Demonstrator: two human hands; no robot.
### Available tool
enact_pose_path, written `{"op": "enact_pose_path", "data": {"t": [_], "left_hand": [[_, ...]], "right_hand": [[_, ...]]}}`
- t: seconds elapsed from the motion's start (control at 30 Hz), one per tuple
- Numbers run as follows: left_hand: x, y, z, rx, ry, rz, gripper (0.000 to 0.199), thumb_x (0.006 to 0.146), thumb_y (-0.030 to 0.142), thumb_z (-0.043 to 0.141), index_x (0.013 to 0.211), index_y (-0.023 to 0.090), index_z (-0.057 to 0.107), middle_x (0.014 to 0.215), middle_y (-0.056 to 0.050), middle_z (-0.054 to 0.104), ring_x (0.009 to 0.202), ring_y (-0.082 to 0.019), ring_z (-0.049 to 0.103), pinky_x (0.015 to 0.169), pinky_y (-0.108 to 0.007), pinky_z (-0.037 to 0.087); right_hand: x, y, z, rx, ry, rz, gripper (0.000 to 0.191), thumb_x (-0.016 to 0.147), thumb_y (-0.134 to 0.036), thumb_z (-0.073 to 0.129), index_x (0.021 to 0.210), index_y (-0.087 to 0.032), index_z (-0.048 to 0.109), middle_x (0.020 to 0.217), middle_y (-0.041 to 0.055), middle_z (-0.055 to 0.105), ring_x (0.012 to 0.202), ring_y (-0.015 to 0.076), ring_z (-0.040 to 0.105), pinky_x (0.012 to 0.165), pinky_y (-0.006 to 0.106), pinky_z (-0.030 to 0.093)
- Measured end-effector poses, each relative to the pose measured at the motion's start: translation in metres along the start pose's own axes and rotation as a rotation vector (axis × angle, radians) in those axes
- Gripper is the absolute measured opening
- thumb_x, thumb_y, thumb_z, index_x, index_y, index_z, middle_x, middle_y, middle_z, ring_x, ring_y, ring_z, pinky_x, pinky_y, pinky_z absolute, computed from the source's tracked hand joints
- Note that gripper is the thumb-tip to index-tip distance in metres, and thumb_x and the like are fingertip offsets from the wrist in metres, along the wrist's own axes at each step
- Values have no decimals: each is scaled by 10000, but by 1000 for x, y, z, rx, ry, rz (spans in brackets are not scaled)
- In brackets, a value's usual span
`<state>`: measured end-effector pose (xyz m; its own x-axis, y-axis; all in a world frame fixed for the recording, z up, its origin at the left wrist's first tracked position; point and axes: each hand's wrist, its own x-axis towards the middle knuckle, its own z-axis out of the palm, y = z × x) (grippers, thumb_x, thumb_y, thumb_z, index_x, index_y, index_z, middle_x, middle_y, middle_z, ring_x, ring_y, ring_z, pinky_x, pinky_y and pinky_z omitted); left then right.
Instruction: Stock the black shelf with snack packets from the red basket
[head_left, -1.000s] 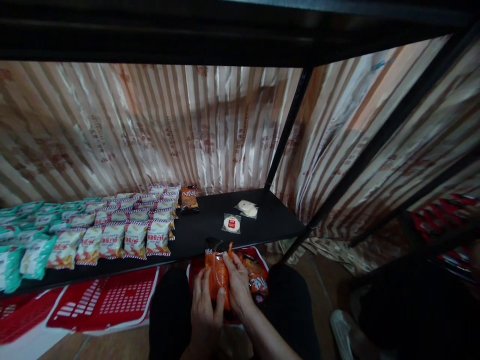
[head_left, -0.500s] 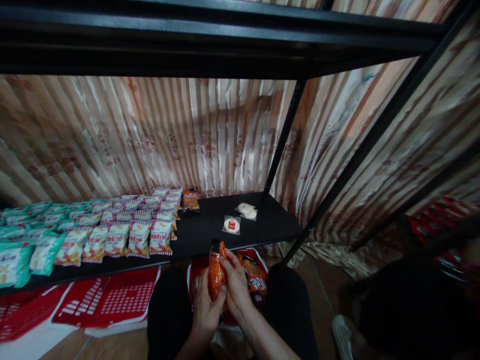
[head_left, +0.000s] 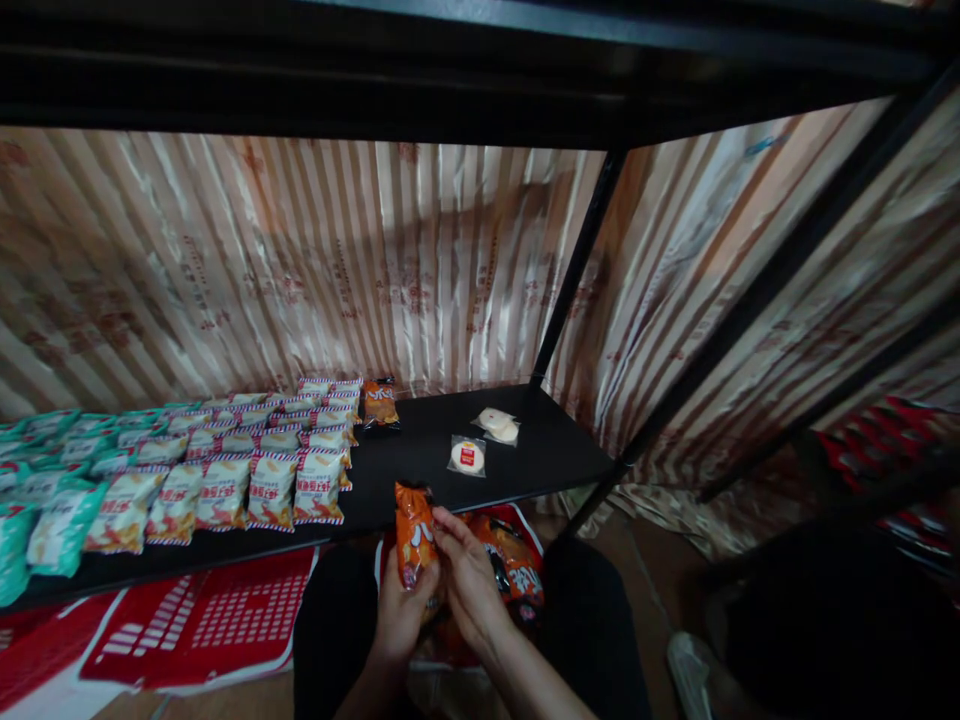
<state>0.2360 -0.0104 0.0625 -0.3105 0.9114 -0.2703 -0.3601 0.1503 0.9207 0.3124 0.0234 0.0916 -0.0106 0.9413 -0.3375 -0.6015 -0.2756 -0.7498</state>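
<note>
An orange snack bag [head_left: 414, 525] stands upright between my hands, just in front of the shelf edge. My left hand [head_left: 401, 610] grips its lower end, thumb across the front. My right hand [head_left: 471, 575] has its fingers bent against the bag's right side; part of that grip is hidden. Below my hands, a red basket [head_left: 531, 522] between my knees contains more orange bags [head_left: 517, 565]. On the black shelf [head_left: 420, 440], a similar orange bag [head_left: 380, 403] stands at the back, right beside the rows of white snack bags [head_left: 319, 485].
Teal bags [head_left: 67, 525] fill the shelf's left end. Flat round white packets [head_left: 467, 456] lie toward its right. A black upper shelf [head_left: 375, 70] hangs overhead, with a post [head_left: 581, 270] at the back right. Another red basket [head_left: 247, 610] sits below left.
The bag in my hands has shifted slightly left and turned so more of its printed front shows. The view has moved a little closer to the shelf.
</note>
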Motion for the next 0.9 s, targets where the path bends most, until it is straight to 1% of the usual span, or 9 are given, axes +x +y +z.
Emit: {"op": "enact_pose_path", "data": {"t": [0.07,0.2,0.27,0.37,0.47,0.53,0.6,0.73,0.9], "left_hand": [[9,1,-3,-131,-69,-93,643,531,455,771,1051,143,556,1020,-137,667,921,-276,646,817,-374,507],[24,11,-8,-218,-81,-191,614,572,379,770,1094,143,549,991,-122,683,888,-281,658,791,-386,519],[29,18,-9,-289,-89,-218,594,586,351,761,1101,141,551,1010,-120,682,909,-280,653,815,-381,512],[35,28,-8,-350,-87,-243,567,571,331,771,1065,137,570,1048,-121,672,942,-277,644,854,-369,500],[43,32,-9,-309,-83,-224,555,568,350,773,1047,148,578,1036,-105,678,954,-266,640,852,-351,501],[51,30,-9,-254,-89,-203,551,572,375,767,1039,150,579,1023,-98,683,953,-260,641,838,-341,505],[61,27,-10,-186,-88,-182,547,579,407,757,1027,147,582,999,-96,689,928,-253,649,814,-332,511],[82,19,-10,-84,-64,-122,565,568,475,743,1004,149,593,969,-96,695,914,-250,651,790,-323,512],[111,4,-7,-26,24,-27,650,457,538,770,927,124,596,912,-130,695,869,-259,658,793,-344,510]], "right_hand": [[10,-1,-4,-62,-22,-34,376,515,-320,770,855,-194,669,893,37,694,851,211,627,816,334,483],[29,-6,-15,-285,-27,-105,423,529,-380,778,893,-194,670,930,47,689,897,210,613,848,333,462],[34,-6,-20,-349,-50,-77,466,507,-421,791,900,-200,671,961,52,685,946,219,604,873,332,449],[35,-3,-26,-404,-122,56,527,510,-514,774,932,-216,670,969,54,687,985,239,598,868,348,450],[34,-1,-27,-421,-206,206,564,583,-593,706,1018,-239,642,977,47,689,984,239,604,816,356,465],[36,-2,-27,-416,-275,239,577,602,-596,697,1051,-240,626,993,47,688,1003,230,599,815,339,459],[41,-3,-27,-428,-306,237,587,597,-578,714,1062,-233,620,993,48,691,1006,224,600,818,321,451],[60,-2,-26,-452,-264,227,571,564,-529,755,1011,-194,634,917,56,710,913,223,632,763,301,456],[81,3,-19,-305,-244,178,519,522,-436,799,949,-192,633,883,48,712,855,234,651,762,323,468]]}}
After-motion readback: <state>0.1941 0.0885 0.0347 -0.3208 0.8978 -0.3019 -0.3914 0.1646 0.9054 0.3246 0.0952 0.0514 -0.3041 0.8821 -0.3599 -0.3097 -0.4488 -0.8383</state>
